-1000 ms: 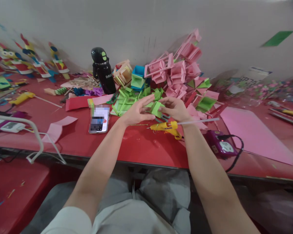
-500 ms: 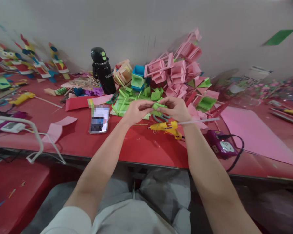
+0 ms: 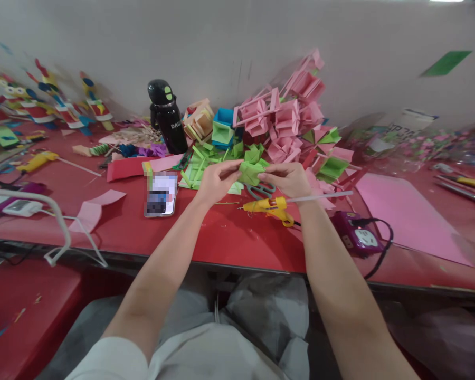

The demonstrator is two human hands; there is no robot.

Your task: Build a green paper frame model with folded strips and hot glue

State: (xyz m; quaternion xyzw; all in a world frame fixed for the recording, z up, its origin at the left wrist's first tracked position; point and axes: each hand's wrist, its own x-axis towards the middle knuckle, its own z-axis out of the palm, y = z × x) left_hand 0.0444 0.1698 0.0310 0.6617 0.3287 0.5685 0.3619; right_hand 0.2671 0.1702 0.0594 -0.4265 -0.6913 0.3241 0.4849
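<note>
A folded piece of green paper [image 3: 250, 173] is held above the table between my two hands. My left hand [image 3: 218, 181] pinches its left edge, and my right hand [image 3: 288, 179] grips the right edge with thumb and fingers. Grey-handled scissors [image 3: 261, 190] lie just below the paper, partly covered. Nearer to me, a yellow glue gun [image 3: 267, 207] rests on its side, its clear glue stick passing over my right forearm. Behind my hands spreads a pile of green paper strips and folded pieces [image 3: 206, 160].
Pink folded-paper structures [image 3: 287, 116] are heaped against the wall. A black bottle [image 3: 168, 119] and a phone [image 3: 161, 194] stand and lie to the left. Rightward are a purple power socket [image 3: 356, 235] with a cable and a pink sheet [image 3: 411, 216] on the red table [image 3: 237, 240].
The green paper has turned so that its broad face shows, where before it was a narrow folded shape. My hands have moved slightly apart.
</note>
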